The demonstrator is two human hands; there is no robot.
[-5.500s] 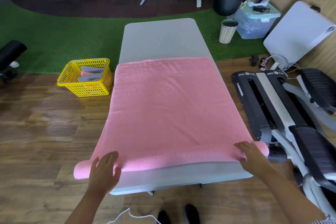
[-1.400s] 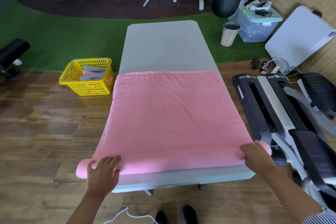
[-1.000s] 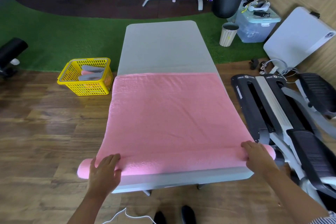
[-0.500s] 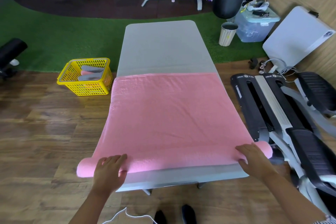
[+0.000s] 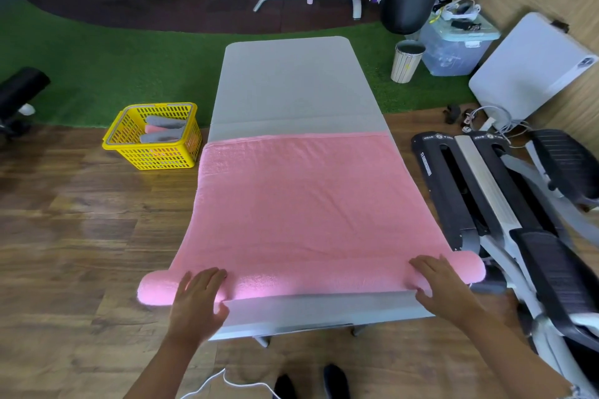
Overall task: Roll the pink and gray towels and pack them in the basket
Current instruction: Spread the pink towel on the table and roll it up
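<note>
a single wide-angle head view looks forward and steeply down along the counter (image 5: pixel 291 84) from its near end. the left hand (image 5: pixel 197 298) and right hand (image 5: pixel 444 285) sit close below; gym floor curves at the edges.

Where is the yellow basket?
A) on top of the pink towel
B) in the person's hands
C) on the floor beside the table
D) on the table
C: the yellow basket sits on the wooden floor off the left side of the table, with rolled towels inside, while both hands rest on the pink towel.
</note>
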